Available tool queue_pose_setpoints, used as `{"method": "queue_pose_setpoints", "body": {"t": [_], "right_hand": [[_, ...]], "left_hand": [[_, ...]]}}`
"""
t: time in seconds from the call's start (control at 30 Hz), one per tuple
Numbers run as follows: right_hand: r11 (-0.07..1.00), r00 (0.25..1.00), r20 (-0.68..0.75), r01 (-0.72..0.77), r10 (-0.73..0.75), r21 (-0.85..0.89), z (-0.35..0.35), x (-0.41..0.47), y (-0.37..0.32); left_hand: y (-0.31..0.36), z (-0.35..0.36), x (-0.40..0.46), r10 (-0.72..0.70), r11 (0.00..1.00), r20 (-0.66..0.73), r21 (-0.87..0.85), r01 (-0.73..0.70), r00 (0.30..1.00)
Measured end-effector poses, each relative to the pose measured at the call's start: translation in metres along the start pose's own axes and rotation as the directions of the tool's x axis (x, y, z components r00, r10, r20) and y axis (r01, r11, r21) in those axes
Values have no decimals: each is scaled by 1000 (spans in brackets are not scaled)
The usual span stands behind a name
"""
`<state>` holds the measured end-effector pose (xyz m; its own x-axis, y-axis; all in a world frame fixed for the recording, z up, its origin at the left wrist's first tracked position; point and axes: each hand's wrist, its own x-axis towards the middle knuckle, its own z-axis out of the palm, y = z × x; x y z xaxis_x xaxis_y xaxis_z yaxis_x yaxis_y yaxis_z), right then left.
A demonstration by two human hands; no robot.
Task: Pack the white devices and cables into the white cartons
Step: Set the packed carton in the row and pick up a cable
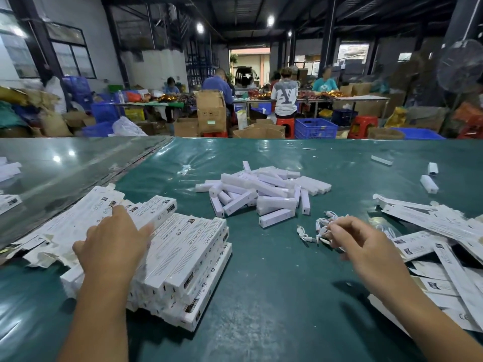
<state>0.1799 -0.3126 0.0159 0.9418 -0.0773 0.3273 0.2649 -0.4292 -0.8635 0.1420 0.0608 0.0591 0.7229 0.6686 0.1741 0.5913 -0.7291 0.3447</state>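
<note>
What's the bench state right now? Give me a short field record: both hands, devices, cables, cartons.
left hand: lies flat on the stack of packed cartons, fingers straight
right hand: fingers curled at the bundle of white cables; a firm grip is not certain
white devices: loose heap at table centre, a few strays far right
flat cartons: unfolded pile at right
table: green plastic cover
</note>
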Motion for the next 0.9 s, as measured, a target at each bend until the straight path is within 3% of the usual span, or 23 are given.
{"method": "queue_pose_setpoints", "body": {"t": [0.1, 0.2, 0.27, 0.37, 0.47, 0.57, 0.6, 0.67, 0.73, 0.8, 0.83, 0.9], "right_hand": [[929, 994, -15, 95, -107, -358, -11, 4, 3], [713, 997, 64, 18, 37, -701, -25, 12, 7], [593, 978, 110, -17, 178, -805, -40, 14, 6], [547, 886, 243, -13, 394, -837, -68, 10, 0], [443, 763, 336, 72, 552, -894, -75, 2, -5], [439, 756, 413, 186, 507, -879, -67, 1, -5], [486, 768, 451, 210, 455, -848, -65, 1, -6], [700, 829, 493, 187, 263, -689, -61, 4, -11], [957, 903, 427, 79, 50, -280, -51, 2, -21], [983, 918, 394, -37, -39, 182, -34, -5, -31], [942, 904, 423, -84, -65, 325, -27, -9, -34], [891, 876, 471, -132, -101, 435, -16, -11, -31]], "left_hand": [[5, -3, -4, 7, 1000, -28, -6, -8, 1000], [25, -2, -20, 158, 971, -274, -131, -200, 949], [50, 4, -43, 330, 852, -429, -249, -461, 841], [87, 26, -83, 578, 624, -494, -246, -742, 650], [107, 53, -116, 770, 413, -433, -220, -884, 468], [112, 73, -134, 878, 293, -287, -312, -904, 383], [111, 77, -137, 896, 279, -231, -371, -886, 379], [110, 80, -142, 899, 327, -66, -559, -762, 434], [110, 79, -148, 871, 387, 138, -785, -484, 472], [114, 74, -152, 867, 359, 262, -919, -166, 423], [115, 72, -153, 867, 334, 288, -942, -45, 406], [115, 69, -150, 854, 297, 334, -943, 152, 400]]}}
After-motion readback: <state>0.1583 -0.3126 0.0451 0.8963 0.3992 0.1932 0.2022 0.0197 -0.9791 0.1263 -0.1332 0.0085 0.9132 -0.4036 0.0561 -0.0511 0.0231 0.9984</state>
